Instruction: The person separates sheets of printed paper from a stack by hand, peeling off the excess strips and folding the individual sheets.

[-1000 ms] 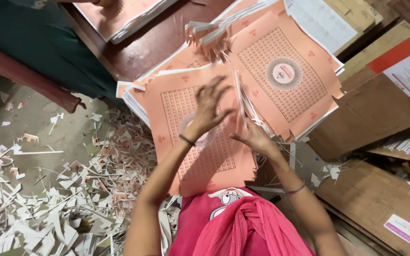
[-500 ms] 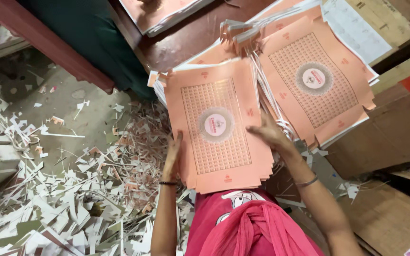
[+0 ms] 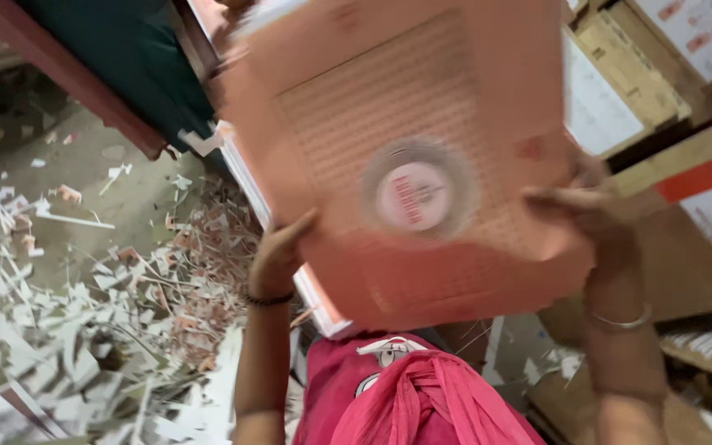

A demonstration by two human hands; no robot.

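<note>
A stack of salmon-pink printed sheets (image 3: pixel 389 107), each with a dotted grid and a round red-and-white emblem, is lifted up close to the camera and fills the upper middle of the view. My left hand (image 3: pixel 278 255) grips the stack's lower left edge, thumb on top; it wears a dark thread at the wrist. My right hand (image 3: pixel 591 218) grips the right edge, thumb across the top sheet, with a thin bangle on that wrist. More pink sheets (image 3: pixel 311 292) lie below the lifted stack, mostly hidden. The picture is blurred by motion.
Paper offcuts (image 3: pixel 84 330) litter the floor at left. A dark red table edge (image 3: pixel 59 74) with green cloth (image 3: pixel 142 58) runs across the top left. Brown cardboard boxes (image 3: pixel 686 239) and stacked printed packs (image 3: pixel 620 91) stand at right. My pink garment (image 3: pixel 405 395) is at the bottom.
Both hands have raised the pink stack off the pile and brought it much nearer the camera. A second ago the hands were squaring loose sheets on the pile.
</note>
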